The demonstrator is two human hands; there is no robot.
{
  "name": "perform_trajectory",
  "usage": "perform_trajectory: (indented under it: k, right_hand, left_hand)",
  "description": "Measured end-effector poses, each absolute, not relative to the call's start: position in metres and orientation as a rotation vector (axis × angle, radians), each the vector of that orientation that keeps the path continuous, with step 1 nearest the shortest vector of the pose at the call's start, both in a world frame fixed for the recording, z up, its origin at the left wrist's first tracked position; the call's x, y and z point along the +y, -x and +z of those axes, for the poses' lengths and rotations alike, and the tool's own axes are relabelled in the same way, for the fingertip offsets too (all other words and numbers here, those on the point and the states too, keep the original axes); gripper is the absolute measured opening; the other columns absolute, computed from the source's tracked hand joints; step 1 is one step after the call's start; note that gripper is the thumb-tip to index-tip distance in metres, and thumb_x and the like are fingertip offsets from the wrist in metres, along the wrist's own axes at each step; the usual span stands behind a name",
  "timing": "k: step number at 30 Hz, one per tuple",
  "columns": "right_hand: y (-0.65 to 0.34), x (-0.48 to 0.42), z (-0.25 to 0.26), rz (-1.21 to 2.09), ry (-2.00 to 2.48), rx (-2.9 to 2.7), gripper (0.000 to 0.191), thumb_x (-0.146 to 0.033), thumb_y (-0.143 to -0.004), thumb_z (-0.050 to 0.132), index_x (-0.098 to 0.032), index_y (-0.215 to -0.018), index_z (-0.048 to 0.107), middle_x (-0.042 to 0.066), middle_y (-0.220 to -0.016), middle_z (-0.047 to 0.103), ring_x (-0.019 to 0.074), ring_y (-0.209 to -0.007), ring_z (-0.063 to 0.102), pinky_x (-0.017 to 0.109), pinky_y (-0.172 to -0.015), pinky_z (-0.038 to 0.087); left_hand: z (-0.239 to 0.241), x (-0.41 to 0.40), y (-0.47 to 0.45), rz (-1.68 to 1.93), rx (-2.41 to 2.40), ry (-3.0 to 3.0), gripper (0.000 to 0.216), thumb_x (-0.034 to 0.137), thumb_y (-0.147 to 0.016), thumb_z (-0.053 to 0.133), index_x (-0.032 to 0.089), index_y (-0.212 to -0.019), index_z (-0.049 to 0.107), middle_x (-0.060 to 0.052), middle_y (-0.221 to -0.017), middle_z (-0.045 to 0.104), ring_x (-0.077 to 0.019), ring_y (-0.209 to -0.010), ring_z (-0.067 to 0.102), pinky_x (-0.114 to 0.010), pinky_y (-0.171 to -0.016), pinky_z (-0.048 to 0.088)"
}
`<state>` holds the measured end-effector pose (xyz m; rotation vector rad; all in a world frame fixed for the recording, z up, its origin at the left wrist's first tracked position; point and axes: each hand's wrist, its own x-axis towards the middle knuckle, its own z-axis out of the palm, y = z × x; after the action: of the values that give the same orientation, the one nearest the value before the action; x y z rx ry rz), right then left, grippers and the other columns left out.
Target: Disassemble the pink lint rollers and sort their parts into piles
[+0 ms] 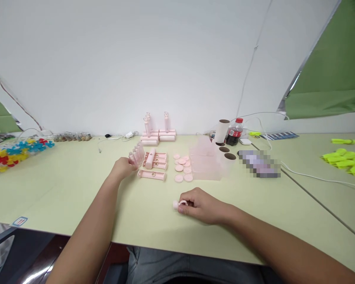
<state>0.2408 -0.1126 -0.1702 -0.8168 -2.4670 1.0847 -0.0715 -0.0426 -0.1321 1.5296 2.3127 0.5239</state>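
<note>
The right hand (200,206) holds a pale pink looped cap (176,204) between thumb and fingers, just above or on the near part of the table (130,221); contact with it cannot be told. The cap's long axis runs left to right, its rounded knob pointing left and its loop toward the fingers. The left hand (124,167) reaches to the row of clear pinkish bottles (140,150), its fingertips at the nearest one; whether they are closed on it cannot be told. The bottles stand upright, in a row running from near left to far right.

Just right of them lie open pink cases (152,175), long axes left to right, with one pink tube (150,159) across the farther ones, pointing near to far. Farther right come pink discs (179,168) and a translucent pink stack (207,167). At the far edge, pink bottles with looped tops (166,121) stand upright by pink tubes lying left to right.

A cola bottle (234,133) with a red cap stands far right, beside a white cardboard tube (222,131); its red label's white lettering is too small to read. A sticker (19,221) at the near left edge shows red strokes in a blue frame.
</note>
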Motion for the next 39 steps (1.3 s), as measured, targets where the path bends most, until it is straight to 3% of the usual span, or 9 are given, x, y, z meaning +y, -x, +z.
perform_trajectory:
  k: [9,20,28,33,36,39]
  right_hand:
    - [-0.241,-0.113,-0.173,1.09,0.837,-2.463,0.033,-0.041,-0.092,0.053,-0.016,-0.07,0.051,-0.005,-0.061,0.043,0.0079,-0.057,0.037,0.021,-0.053,0.027]
    - [-0.24,-0.112,-0.172,1.103,0.839,-2.454,0.035,-0.042,-0.092,0.053,-0.017,-0.068,0.049,-0.005,-0.06,0.041,0.008,-0.057,0.035,0.021,-0.052,0.026]
    - [-0.24,-0.11,-0.173,1.062,0.888,-2.451,0.035,-0.043,-0.092,0.051,-0.017,-0.068,0.047,-0.006,-0.06,0.04,0.0077,-0.056,0.034,0.022,-0.052,0.026]
    - [-0.239,-0.108,-0.172,0.972,0.987,-2.414,0.041,-0.047,-0.091,0.049,-0.017,-0.063,0.041,-0.006,-0.057,0.035,0.0076,-0.054,0.031,0.023,-0.051,0.022]
    - [-0.239,-0.105,-0.173,0.906,1.106,-2.381,0.042,-0.045,-0.091,0.049,-0.018,-0.061,0.038,-0.006,-0.055,0.035,0.0077,-0.053,0.031,0.024,-0.051,0.021]
    - [-0.239,-0.103,-0.174,0.853,1.198,-2.366,0.04,-0.041,-0.09,0.051,-0.017,-0.059,0.038,-0.005,-0.055,0.037,0.008,-0.052,0.033,0.025,-0.051,0.02]
  left_hand:
    - [-0.138,-0.037,0.067,0.496,2.318,-1.564,0.013,0.023,-0.067,0.067,0.016,-0.078,0.069,-0.008,-0.076,0.072,-0.02,-0.072,0.067,-0.023,-0.057,0.042]
    - [-0.144,-0.032,0.071,0.407,2.36,-1.626,0.013,0.032,-0.069,0.066,0.019,-0.07,0.065,-0.008,-0.078,0.072,-0.0218,-0.074,0.067,-0.025,-0.055,0.039]
    - [-0.147,-0.031,0.076,0.306,2.337,-1.649,0.023,0.041,-0.068,0.068,0.02,-0.062,0.06,-0.008,-0.073,0.07,-0.0238,-0.07,0.065,-0.027,-0.054,0.038]
    - [-0.125,-0.046,0.081,0.171,2.382,-1.636,0.036,0.048,-0.072,0.064,0.021,-0.052,0.052,-0.007,-0.064,0.064,-0.0236,-0.064,0.062,-0.028,-0.052,0.036]
    - [-0.105,-0.066,0.067,0.319,2.441,-1.679,0.042,0.053,-0.08,0.052,0.022,-0.053,0.048,-0.006,-0.059,0.059,-0.022,-0.058,0.057,-0.029,-0.049,0.032]
    - [-0.098,-0.087,0.042,0.481,2.178,-1.923,0.033,0.046,-0.084,0.048,0.023,-0.063,0.058,-0.003,-0.064,0.062,-0.0197,-0.06,0.057,-0.027,-0.053,0.036]
